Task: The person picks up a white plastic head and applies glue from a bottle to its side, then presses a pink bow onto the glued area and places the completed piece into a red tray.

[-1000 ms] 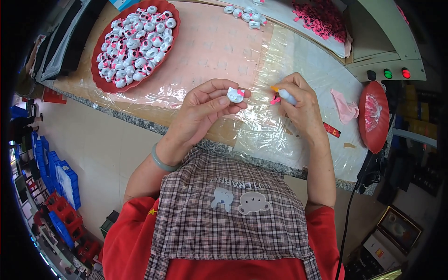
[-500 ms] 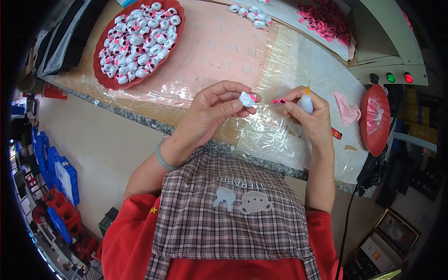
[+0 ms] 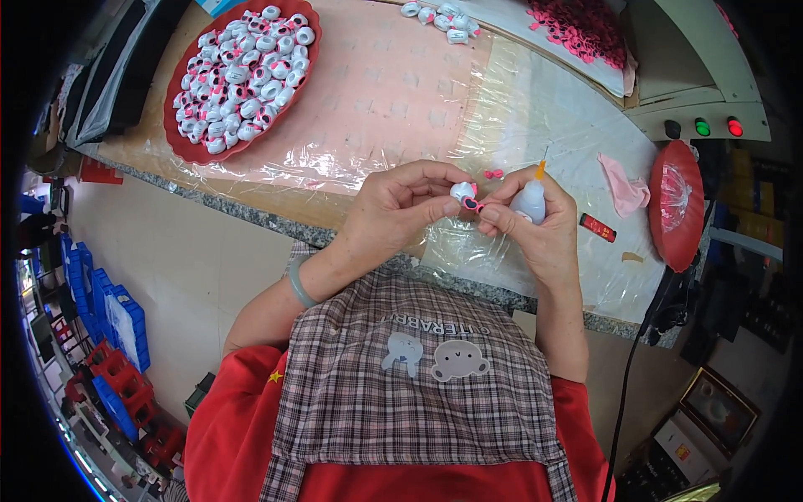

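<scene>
one small white piece [image 3: 462, 192] is in hand right now, pinched between the left hand's [image 3: 400, 207] thumb and fingertips, held up over the clear plastic sheet [image 3: 535, 109] near the bench's front edge. a pink ring-shaped part [image 3: 473, 204] sits against the piece's lower right side, pressed there by the right hand's [image 3: 535, 226] thumb and forefinger tips. right hand also has a small squeeze bottle [image 3: 529, 199] curled in its palm, orange nozzle pointing up and away from the piece.

progress, as i read it: the red tray [image 3: 186, 142] at upper left is heaped with white pieces that show pink, so many look finished. a few plain white pieces [image 3: 439, 17] lie at the far edge, and a pile of loose pink parts [image 3: 585, 25] at top right, so there's stock left. two loose pink bits [image 3: 493, 174] lie on the sheet just beyond the hands.

pose: both hands closed in tight pinch grips, fingertips meeting at the piece, wrists raised off the bench, forearms coming in from below over a plaid apron [image 3: 418, 368]. second red tray [image 3: 676, 205] at right holds only crumpled plastic.
</scene>
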Available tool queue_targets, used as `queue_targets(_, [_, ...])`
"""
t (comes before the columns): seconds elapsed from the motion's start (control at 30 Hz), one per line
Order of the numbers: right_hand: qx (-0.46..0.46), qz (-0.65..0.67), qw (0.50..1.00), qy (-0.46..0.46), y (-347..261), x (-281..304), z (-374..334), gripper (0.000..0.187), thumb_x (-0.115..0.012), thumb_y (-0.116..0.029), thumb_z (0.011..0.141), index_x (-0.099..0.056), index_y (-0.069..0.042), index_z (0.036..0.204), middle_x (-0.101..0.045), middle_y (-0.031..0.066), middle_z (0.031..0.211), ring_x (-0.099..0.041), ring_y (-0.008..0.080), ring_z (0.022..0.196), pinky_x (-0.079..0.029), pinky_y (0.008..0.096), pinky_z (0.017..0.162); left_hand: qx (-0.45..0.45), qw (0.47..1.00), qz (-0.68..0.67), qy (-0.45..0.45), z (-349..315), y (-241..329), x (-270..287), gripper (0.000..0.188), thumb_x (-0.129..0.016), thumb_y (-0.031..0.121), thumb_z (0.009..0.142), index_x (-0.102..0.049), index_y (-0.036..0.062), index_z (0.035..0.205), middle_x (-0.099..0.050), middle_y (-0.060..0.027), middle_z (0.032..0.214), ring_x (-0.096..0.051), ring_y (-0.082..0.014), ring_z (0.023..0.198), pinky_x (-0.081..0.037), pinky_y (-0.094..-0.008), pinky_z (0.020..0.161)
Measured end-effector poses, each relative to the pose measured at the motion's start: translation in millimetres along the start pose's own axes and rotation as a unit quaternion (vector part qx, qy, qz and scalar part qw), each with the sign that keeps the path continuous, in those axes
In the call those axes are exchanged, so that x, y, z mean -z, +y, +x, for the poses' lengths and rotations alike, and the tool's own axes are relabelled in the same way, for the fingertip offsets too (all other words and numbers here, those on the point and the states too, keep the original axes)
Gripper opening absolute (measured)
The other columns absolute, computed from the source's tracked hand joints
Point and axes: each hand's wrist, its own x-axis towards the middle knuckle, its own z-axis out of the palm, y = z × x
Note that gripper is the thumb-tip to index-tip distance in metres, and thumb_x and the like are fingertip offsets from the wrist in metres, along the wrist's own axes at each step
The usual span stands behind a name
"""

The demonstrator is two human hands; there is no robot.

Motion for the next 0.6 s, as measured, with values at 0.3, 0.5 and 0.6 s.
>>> queue_targets(0.3, [-0.020, -0.033, 0.999, 0.014, 2.3, -2.2, 0.2, 0.016, -0.070, 0.003, 0.080, -0.058, 0.001, 0.089, -0.063, 0.0056, 0.080, -0.061, 0.0092, 0.067, -0.051, 0.0211, 0.058, -0.018, 0.999, 0.040, 0.008, -0.8, -5.0, -1.2, 0.026, -0.062, 0.000, 0.087, -0.061, -0.0022, 0.113, -0.066, -0.0087, 0.102, -0.064, -0.0137, 0.094, -0.053, -0.0254, 0.084])
queue_targets(0.5, [-0.044, -0.049, 0.998, 0.018, 0.7, -3.4, 1.6, 0.015, -0.070, 0.002, 0.080, -0.057, 0.001, 0.088, -0.063, 0.0051, 0.079, -0.061, 0.0088, 0.066, -0.051, 0.0211, 0.057, -0.084, 0.986, 0.144, 0.008, -0.5, -7.1, -0.6, 0.026, -0.063, 0.002, 0.086, -0.062, -0.0019, 0.111, -0.067, -0.0107, 0.102, -0.066, -0.0159, 0.092, -0.055, -0.0273, 0.081])
queue_targets(0.6, [-0.036, -0.060, 0.997, 0.034, 0.1, -7.7, 1.5, 0.015, -0.070, 0.002, 0.080, -0.057, 0.001, 0.088, -0.063, 0.0047, 0.078, -0.062, 0.0085, 0.067, -0.051, 0.0210, 0.058, -0.083, 0.985, 0.147, 0.015, -0.2, -6.4, -1.6, 0.026, -0.064, 0.002, 0.086, -0.062, -0.0020, 0.111, -0.067, -0.0119, 0.102, -0.066, -0.0168, 0.092, -0.056, -0.0282, 0.080])
